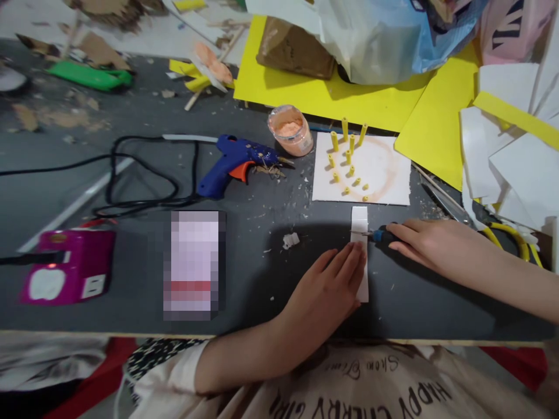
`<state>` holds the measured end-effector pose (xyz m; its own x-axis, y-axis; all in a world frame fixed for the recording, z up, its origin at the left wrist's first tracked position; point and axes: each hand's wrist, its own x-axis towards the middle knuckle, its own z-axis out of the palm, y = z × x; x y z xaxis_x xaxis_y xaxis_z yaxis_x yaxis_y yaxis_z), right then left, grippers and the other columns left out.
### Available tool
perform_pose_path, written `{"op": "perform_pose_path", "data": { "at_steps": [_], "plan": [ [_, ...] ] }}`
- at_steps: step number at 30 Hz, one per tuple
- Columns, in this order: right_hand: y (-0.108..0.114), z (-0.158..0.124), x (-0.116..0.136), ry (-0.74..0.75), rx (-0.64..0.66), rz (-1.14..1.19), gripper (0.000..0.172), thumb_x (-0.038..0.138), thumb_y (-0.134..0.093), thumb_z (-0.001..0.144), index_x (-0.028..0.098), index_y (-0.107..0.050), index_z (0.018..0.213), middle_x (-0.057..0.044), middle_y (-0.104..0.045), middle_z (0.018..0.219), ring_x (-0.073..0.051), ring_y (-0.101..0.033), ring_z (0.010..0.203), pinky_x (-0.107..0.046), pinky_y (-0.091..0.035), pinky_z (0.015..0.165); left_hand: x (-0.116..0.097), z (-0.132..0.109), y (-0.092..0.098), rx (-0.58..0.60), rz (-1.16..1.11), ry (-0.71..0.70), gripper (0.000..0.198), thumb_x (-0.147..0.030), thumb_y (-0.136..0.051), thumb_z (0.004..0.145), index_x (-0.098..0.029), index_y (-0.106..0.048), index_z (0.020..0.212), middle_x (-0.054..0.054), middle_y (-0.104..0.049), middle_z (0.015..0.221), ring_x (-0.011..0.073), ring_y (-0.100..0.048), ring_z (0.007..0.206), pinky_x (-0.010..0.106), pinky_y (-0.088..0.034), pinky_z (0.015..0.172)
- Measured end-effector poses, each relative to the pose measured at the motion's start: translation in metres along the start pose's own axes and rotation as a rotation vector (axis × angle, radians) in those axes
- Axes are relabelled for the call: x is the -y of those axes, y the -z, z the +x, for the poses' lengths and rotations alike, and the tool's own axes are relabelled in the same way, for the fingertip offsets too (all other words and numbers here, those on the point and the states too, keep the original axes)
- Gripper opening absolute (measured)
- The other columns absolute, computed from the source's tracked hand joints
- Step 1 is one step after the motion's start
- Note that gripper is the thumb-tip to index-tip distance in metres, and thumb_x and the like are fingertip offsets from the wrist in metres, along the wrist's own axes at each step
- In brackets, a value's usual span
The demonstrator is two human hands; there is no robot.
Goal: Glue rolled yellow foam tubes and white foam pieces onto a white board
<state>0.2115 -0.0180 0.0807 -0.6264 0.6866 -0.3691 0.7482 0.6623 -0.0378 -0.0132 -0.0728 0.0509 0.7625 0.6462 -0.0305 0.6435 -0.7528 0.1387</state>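
Observation:
A narrow white strip (pixel 360 221), perhaps foam board or card, lies upright in view on the dark table. My left hand (pixel 329 276) lies flat across its lower part, fingers stretched out and pressing it down. In my right hand (pixel 430 244) is a craft knife (pixel 381 234) with a blue and black handle, gripped from the right side. Its thin blade lies across the strip, just above my left fingertips. Beyond the strip sits a white board (pixel 393 180) with several short yellow paper tubes (pixel 334 141) standing on it and a faint orange ring.
A blue glue gun (pixel 236 160) and an orange jar (pixel 292 131) stand behind. At left are a pixelated rectangle (pixel 192 262) and a magenta box (pixel 67 265). Yellow-handled scissors (pixel 517 235) lie beside my right forearm. Yellow sheets (pixel 437 125), paper scraps and bags fill the back.

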Motion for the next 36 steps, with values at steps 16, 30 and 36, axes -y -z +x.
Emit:
{"op": "perform_pose_path", "data": {
  "at_steps": [16, 30, 36],
  "plan": [
    [0.021, 0.012, -0.001, 0.027, 0.069, -0.034, 0.029, 0.034, -0.038, 0.098, 0.019, -0.060, 0.087, -0.002, -0.063, 0.064, -0.015, -0.056, 0.045, -0.028, -0.014, 0.046, 0.002, -0.001, 0.000, 0.023, -0.025, -0.009, 0.065, -0.039, -0.071, 0.079, -0.003, -0.054, 0.130, 0.014, -0.059, 0.136, 0.0228, -0.058, 0.120, 0.033, -0.048, 0.093],
    [0.036, 0.017, 0.012, 0.050, 0.141, -0.168, 0.015, 0.021, -0.048, 0.094, 0.017, -0.060, 0.086, -0.003, -0.063, 0.059, -0.016, -0.056, 0.044, -0.029, -0.014, 0.043, 0.002, -0.001, 0.000, 0.019, -0.028, -0.006, 0.066, -0.039, -0.069, 0.079, -0.003, -0.052, 0.131, 0.015, -0.058, 0.136, 0.0230, -0.057, 0.122, 0.035, -0.047, 0.097],
    [0.035, 0.015, 0.014, 0.053, 0.103, -0.160, 0.016, 0.020, -0.047, 0.094, 0.016, -0.061, 0.086, -0.004, -0.062, 0.059, -0.016, -0.057, 0.044, -0.029, -0.013, 0.043, 0.002, -0.003, -0.002, 0.082, -0.026, -0.008, 0.060, -0.037, -0.059, 0.087, -0.005, -0.047, 0.136, 0.018, -0.047, 0.147, 0.0230, -0.052, 0.129, 0.032, -0.046, 0.096]
  ]
}}
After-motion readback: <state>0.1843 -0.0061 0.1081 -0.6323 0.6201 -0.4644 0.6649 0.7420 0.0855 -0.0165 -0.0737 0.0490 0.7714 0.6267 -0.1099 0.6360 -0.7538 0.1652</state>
